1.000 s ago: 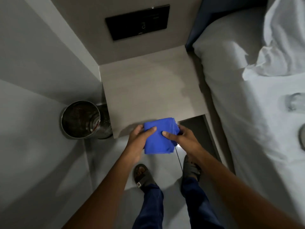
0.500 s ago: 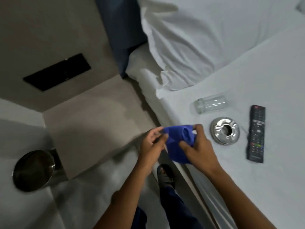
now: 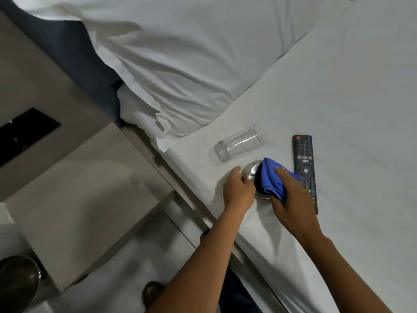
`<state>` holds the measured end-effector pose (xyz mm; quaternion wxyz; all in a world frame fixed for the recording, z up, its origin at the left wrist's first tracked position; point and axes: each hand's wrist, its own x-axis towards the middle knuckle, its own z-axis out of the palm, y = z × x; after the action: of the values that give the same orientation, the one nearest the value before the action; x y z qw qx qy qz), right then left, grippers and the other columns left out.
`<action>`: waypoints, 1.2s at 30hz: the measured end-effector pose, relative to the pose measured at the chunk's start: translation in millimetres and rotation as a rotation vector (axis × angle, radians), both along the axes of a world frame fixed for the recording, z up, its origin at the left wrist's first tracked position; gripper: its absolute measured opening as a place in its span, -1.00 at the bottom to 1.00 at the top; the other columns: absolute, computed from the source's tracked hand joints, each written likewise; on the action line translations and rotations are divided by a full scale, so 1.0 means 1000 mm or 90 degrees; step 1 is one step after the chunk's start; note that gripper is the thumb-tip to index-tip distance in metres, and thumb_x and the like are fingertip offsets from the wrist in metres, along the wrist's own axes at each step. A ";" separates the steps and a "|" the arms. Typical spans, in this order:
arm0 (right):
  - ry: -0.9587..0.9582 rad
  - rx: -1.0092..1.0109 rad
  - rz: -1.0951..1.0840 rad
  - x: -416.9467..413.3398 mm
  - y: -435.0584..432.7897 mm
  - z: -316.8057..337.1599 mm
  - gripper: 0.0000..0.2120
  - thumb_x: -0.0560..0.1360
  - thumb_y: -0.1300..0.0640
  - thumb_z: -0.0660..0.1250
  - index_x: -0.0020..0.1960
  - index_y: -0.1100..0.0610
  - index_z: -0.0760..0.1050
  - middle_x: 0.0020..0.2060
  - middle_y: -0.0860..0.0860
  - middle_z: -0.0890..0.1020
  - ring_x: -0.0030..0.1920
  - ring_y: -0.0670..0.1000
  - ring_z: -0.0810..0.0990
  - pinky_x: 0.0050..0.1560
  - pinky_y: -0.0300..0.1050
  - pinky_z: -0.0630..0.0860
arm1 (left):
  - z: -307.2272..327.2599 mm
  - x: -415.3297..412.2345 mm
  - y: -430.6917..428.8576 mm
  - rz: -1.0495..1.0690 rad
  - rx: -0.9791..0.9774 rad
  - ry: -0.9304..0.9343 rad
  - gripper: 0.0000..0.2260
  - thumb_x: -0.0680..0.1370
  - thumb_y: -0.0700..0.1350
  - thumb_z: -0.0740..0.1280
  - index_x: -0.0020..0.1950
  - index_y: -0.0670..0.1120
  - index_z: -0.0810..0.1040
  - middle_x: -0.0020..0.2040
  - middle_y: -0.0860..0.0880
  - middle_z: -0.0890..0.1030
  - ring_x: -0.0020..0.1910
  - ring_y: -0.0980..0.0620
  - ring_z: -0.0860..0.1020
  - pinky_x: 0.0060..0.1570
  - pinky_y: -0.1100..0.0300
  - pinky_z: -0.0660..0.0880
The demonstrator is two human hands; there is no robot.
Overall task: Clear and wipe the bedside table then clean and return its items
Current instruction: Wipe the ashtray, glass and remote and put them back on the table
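Note:
A round steel ashtray (image 3: 252,172) lies on the white bed sheet near the bed's edge. My left hand (image 3: 238,191) grips its left rim. My right hand (image 3: 287,193) presses a folded blue cloth (image 3: 270,178) onto the ashtray, covering most of it. A clear drinking glass (image 3: 239,144) lies on its side just beyond the ashtray. A black TV remote (image 3: 305,168) lies to the right, partly under my right hand. The grey bedside table (image 3: 74,199) stands bare at the left.
A white pillow (image 3: 191,64) fills the head of the bed (image 3: 361,109), against a blue headboard (image 3: 74,53). A black wall panel (image 3: 24,134) sits above the table. A steel waste bin (image 3: 18,281) stands on the floor at lower left.
The view swung from the bedside table to the bed. Both hands carried the blue cloth over to the bed; the left hand now holds the ashtray and the right presses the cloth onto it.

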<state>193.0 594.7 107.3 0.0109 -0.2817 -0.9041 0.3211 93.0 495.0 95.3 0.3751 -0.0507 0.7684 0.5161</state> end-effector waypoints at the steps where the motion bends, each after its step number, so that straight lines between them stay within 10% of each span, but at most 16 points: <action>1: 0.009 -0.019 -0.011 0.000 -0.001 0.002 -0.41 0.43 0.32 0.40 0.43 0.22 0.34 0.32 0.17 0.51 0.29 0.20 0.50 0.30 0.09 0.44 | -0.002 -0.002 -0.001 0.010 0.031 -0.030 -0.68 0.54 -0.13 0.29 0.29 -0.08 0.54 0.23 -0.05 0.63 0.21 -0.08 0.58 0.25 -0.03 0.51; 4: 0.017 -0.048 -0.013 -0.003 -0.006 0.008 -0.43 0.47 0.24 0.34 0.45 0.21 0.32 0.32 0.15 0.52 0.27 0.16 0.52 0.27 -0.03 0.42 | -0.010 -0.005 -0.010 0.022 0.114 -0.095 -0.82 0.50 -0.09 0.35 0.07 0.03 0.65 0.03 -0.03 0.71 0.04 -0.04 0.67 0.14 -0.12 0.58; 14: 0.096 0.017 0.278 -0.039 -0.100 0.008 -0.43 0.51 0.09 0.13 0.53 0.00 0.18 0.53 0.09 0.23 0.55 0.05 0.12 0.49 0.18 -0.02 | 0.005 -0.029 -0.128 0.197 0.276 -0.143 -0.75 0.60 -0.27 0.28 0.22 -0.03 0.54 -0.01 0.01 0.71 -0.10 0.11 0.69 -0.21 0.26 0.60; 23: 0.056 0.064 0.511 -0.061 -0.184 0.007 -0.22 0.28 0.19 0.29 0.49 -0.06 0.27 0.51 0.04 0.27 0.52 0.04 0.20 0.45 0.16 0.04 | 0.013 -0.031 -0.293 0.455 0.256 -0.076 -0.68 0.59 -0.31 0.25 0.35 -0.18 0.47 0.07 -0.14 0.67 0.05 -0.10 0.64 0.17 -0.10 0.54; 30: 0.022 0.035 0.550 -0.087 -0.293 -0.002 -0.21 0.31 0.30 0.16 0.52 -0.04 0.21 0.55 0.03 0.18 0.56 0.06 0.02 0.50 0.22 0.02 | 0.007 0.013 -0.357 0.453 0.239 -0.068 -0.73 0.61 -0.30 0.23 0.18 0.00 0.57 0.04 0.03 0.71 0.00 0.10 0.68 -0.09 0.23 0.62; 36: 0.046 0.010 0.756 -0.076 -0.365 -0.002 -0.34 0.41 0.23 0.09 0.50 -0.07 0.25 0.54 -0.06 0.20 0.56 -0.03 0.00 0.51 0.11 -0.07 | -0.003 0.025 -0.430 0.625 0.292 -0.079 -0.69 0.59 -0.33 0.23 0.25 -0.06 0.56 0.00 -0.03 0.72 -0.05 0.03 0.69 -0.10 0.14 0.62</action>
<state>117.4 229.6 105.1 -0.1379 0.2832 -0.9084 0.2750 118.3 65.5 92.2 0.1358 -0.3509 0.4987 0.7808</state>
